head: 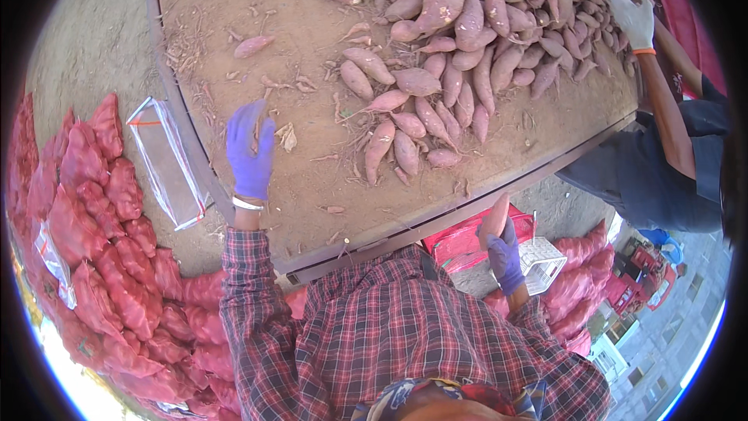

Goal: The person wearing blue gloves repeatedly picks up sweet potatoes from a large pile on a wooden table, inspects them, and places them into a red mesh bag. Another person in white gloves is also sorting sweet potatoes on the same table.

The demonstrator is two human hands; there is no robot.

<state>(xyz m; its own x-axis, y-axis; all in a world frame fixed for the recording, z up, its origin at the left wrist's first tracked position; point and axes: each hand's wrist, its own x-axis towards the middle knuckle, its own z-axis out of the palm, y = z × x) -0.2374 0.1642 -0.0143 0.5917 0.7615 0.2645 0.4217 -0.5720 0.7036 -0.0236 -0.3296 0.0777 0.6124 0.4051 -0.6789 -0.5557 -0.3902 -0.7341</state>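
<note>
My left hand (pixel 250 149), in a purple glove, is above the dirt-covered tabletop (pixel 304 199) at the left. A gap shows between its thumb and fingers, and thin brown root scraps are visible there. To the right, past the table's front edge, my right hand (pixel 506 257) in a purple glove grips a sweet potato (pixel 495 221) pointing upward. A large heap of sweet potatoes (pixel 467 29) covers the back and right of the table, its near end (pixel 407 152) between my hands. One small sweet potato (pixel 254 46) lies apart, beyond my left hand.
Filled red mesh sacks (pixel 125 280) are piled at the left. A clear plastic bag (pixel 169 164) with white edges lies beside the table. A white plastic crate (pixel 542 266) and red sacking (pixel 461 240) are below my right hand. A co-worker's gloved hand (pixel 634 14) reaches the heap's far right.
</note>
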